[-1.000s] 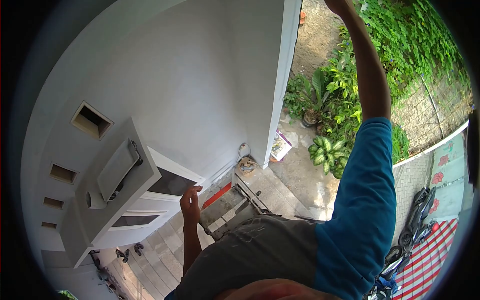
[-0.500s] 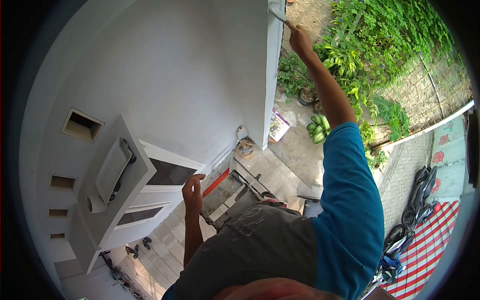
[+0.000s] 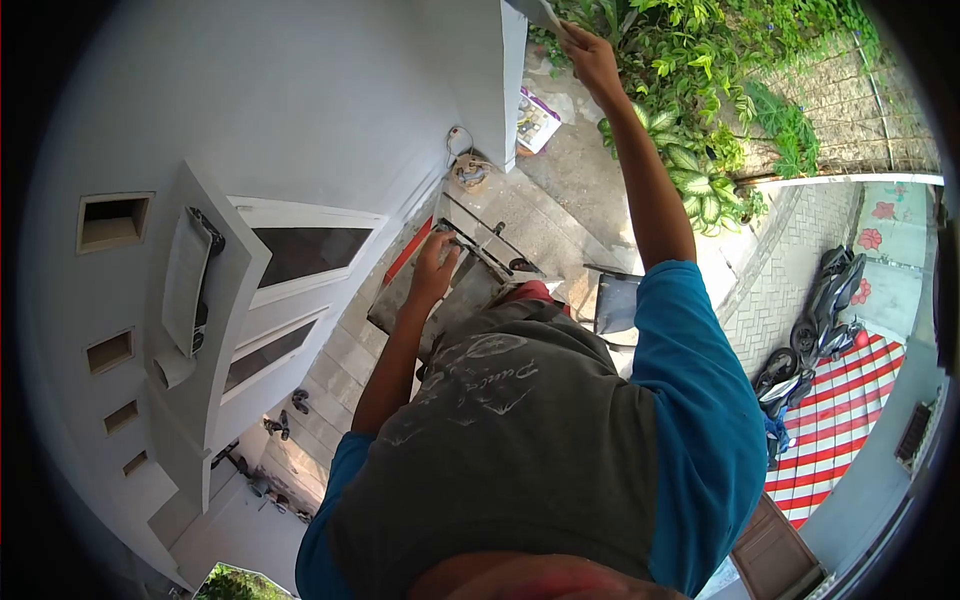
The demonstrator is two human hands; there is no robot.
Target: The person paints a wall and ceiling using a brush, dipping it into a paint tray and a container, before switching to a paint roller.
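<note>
My right hand (image 3: 592,62) is raised at the top of the head view, its fingers wrapped round the handle of a putty knife (image 3: 540,14). The knife's flat grey blade lies at the edge of the pale wall column (image 3: 508,75), partly cut off by the frame. Lower down, my left hand (image 3: 434,265) hangs in front of my body with its fingers loosely bent and apart. Nothing shows in it. Below that hand, in this view, is a worn grey platform (image 3: 400,300) with a red strip along one side.
A cable and a round tan object (image 3: 468,172) lie at the wall's foot. A white printed bag (image 3: 537,122) stands past the column, near leafy plants (image 3: 700,185). A grey ledge (image 3: 225,300) juts from the wall at left. Motorbikes (image 3: 830,305) are parked at right.
My right hand and the putty knife have shifted slightly left and up in the view. The left hand has risen and moved right. The whole view has tilted downward.
</note>
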